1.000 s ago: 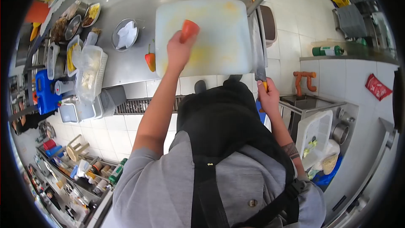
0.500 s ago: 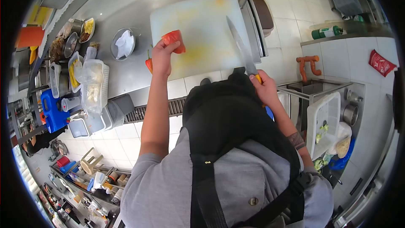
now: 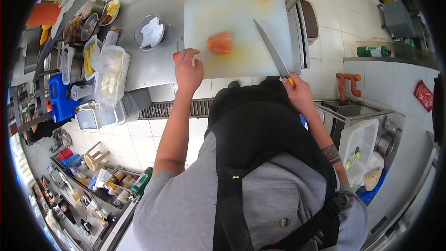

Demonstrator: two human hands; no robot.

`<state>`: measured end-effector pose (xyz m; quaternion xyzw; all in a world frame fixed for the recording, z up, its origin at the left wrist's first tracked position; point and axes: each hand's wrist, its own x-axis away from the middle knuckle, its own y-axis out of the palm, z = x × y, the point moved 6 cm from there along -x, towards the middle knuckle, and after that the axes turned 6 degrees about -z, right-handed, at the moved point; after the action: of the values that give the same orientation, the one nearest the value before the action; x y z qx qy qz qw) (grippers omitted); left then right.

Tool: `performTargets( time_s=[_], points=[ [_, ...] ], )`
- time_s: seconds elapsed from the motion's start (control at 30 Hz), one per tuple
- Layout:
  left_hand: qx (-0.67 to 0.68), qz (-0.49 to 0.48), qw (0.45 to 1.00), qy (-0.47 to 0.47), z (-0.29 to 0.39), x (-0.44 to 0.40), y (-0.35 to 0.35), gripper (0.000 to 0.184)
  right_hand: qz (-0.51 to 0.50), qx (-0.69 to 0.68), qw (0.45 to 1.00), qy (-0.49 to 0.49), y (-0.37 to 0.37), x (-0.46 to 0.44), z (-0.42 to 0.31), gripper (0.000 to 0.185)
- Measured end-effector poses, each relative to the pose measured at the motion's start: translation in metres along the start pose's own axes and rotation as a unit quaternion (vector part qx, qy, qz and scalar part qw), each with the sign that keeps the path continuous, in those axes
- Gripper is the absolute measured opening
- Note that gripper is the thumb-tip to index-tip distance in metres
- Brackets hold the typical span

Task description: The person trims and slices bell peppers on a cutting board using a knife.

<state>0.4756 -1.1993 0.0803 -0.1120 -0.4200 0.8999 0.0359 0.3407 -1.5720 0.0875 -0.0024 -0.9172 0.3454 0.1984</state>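
Head view, forward and down.

Item: right hand (image 3: 298, 89), closed around the yellow handle of a long steel-bladed knife (image 3: 271, 47); blade slanting far and left over the board's right side.

Item: left hand (image 3: 188, 71), fingers curved over a whole red pepper with green stem (image 3: 175, 56), off the board's near left edge; whether the fingers grip it cannot be told.

Item: red-orange ribbed pepper piece (image 3: 219, 42), lying on the left half of a white, yellow-stained cutting board (image 3: 241, 11), apart from both hands.

Item: round bowl holding white crumpled material (image 3: 138, 31), on the steel counter (image 3: 144, 70), left of the board.

Handling, as judged: take the whole pepper by its body, fingertips tucked; keep the blade low and right, clear of the left hand.

Change, against half a second ago: the pepper piece, then in the left hand, now rests on the board; the left hand is empty of it; the knife remains in the right hand.
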Motion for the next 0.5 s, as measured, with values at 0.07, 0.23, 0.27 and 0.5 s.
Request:
performTargets(
  time_s=[0.07,0.23,0.27,0.5],
  points=[
    [-0.015,-0.019,0.993,0.12,0.024,0.0,0.009,0.031,0.005,0.007,1.0,-0.023,0.001,-0.002,-0.001,0.033],
    [-0.069,-0.015,0.964,0.256,0.04,-0.042,0.05,0.017,0.002,0.002,0.999,-0.033,0.0,-0.008,-0.007,0.034],
    [-0.104,-0.024,0.971,0.215,0.029,-0.062,0.056,0.017,-0.003,0.007,1.0,-0.018,-0.001,-0.008,-0.007,0.035],
    [-0.137,-0.005,0.973,0.186,-0.009,-0.138,0.032,0.025,-0.004,-0.003,1.0,-0.004,0.002,0.003,-0.004,0.036]
  ],
)
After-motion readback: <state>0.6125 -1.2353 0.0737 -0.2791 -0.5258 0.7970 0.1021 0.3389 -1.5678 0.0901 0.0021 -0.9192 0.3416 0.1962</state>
